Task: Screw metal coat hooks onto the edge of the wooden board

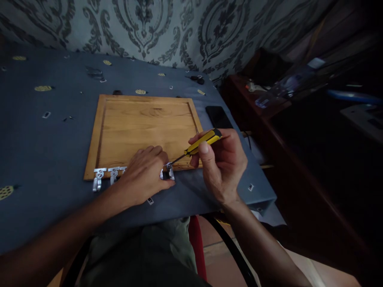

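A framed wooden panel [143, 127] lies flat on the cloth-covered table. Along its near edge sit several metal cabinet hinges, among them one at the left corner [100, 175] and another beside it [113, 173]. My left hand [146, 171] rests over that edge, its fingers closed about a hinge [171, 172] near the middle right. In my right hand [223, 163] is a yellow and black screwdriver [205, 142], slanting down to the left. Its tip meets this hinge; any screw there is too small to make out.
A black phone [219, 116] lies right of the panel. Dark scissors [94, 72] and a small dark object [197, 79] are toward the back, with tiny screws [71, 117] on the left. To the right stands a dark red cabinet [287, 159] with a clear plastic bottle [291, 83].
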{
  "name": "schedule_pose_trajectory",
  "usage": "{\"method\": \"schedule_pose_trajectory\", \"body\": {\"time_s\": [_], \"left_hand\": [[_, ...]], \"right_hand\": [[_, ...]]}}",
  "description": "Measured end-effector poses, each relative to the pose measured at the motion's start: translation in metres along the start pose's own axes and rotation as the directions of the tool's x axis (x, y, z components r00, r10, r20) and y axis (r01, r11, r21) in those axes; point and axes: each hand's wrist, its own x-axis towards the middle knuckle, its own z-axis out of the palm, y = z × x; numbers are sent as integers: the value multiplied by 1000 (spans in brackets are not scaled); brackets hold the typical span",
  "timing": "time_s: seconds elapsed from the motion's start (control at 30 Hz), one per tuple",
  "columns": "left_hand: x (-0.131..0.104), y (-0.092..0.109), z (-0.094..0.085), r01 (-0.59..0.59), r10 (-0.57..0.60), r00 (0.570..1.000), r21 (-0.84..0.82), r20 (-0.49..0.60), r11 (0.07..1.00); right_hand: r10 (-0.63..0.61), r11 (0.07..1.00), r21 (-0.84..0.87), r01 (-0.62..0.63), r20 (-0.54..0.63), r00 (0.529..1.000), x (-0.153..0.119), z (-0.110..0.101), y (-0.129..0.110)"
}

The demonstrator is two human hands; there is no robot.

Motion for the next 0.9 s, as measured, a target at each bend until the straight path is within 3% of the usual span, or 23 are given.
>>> {"method": "schedule_pose_trajectory", "body": {"time_s": [0.17, 0.37, 0.63, 0.9], "left_hand": [[-1, -2, 1, -10, 10, 1000, 4, -2, 1000], [-1, -3, 4, -11, 11, 1000, 1, -16, 1000], [0, 1, -4, 25, -24, 998, -17, 65, 1000], [0, 0, -2, -3, 5, 999, -61, 44, 998]], "right_hand": [[80, 995, 58, -86, 96, 992, 7, -2, -6], [112, 985, 116, -126, 120, 986, 11, 0, -9], [176, 972, 111, -207, 242, 954, 13, -3, -18], [221, 964, 105, -244, 189, 957, 14, 0, -20]]}}
